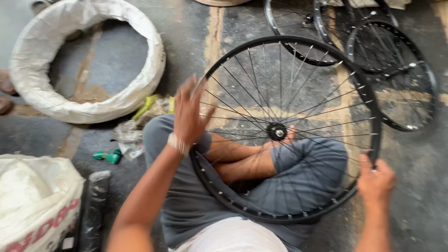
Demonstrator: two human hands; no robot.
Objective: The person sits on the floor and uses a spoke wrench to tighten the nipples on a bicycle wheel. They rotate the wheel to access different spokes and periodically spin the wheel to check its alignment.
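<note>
Head view, stained concrete floor (186,28), spoked wheel (284,130), white wrapped ring (88,60)

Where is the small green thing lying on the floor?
In the head view the green thing lies on the floor at left, beside crumpled clear plastic, below the white wrapped ring and left of the person's knee.

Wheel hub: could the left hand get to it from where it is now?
Probably yes. The left hand is raised open at the rim of the wheel on the lap; only thin spokes lie between it and the hub.
</note>
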